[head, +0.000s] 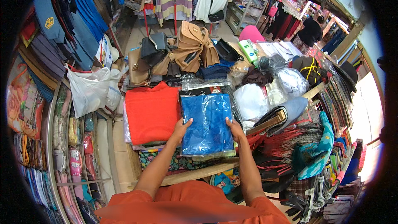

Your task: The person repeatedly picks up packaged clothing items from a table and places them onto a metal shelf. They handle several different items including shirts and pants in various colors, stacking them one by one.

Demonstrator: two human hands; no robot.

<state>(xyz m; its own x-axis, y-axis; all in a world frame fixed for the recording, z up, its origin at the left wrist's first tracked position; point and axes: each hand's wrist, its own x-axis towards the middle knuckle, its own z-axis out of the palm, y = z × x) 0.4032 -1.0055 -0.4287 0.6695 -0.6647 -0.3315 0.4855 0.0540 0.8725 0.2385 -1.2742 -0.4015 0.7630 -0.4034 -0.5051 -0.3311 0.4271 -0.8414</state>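
A folded blue garment in a clear plastic bag (206, 121) lies flat before me, over a pile of other bagged clothes. My left hand (182, 128) holds its left edge, with the thumb on top. At the opposite edge, my right hand (235, 129) grips in the same way. A folded red-orange cloth (152, 115) rests just left of the blue bundle, on its own stack. Behind the blue bundle, a black packaged garment (200, 91) shows partly. Most of my fingers are hidden under the package.
Brown handbags (191, 48) and a black handbag (154, 46) stand behind the stacks. White caps (251, 99) in plastic lie to the right, near a wooden bar (267, 123). Left is a glass-and-metal display case (82, 182); a white plastic bag (88, 88) hangs above. A person (311, 31) is farther back.
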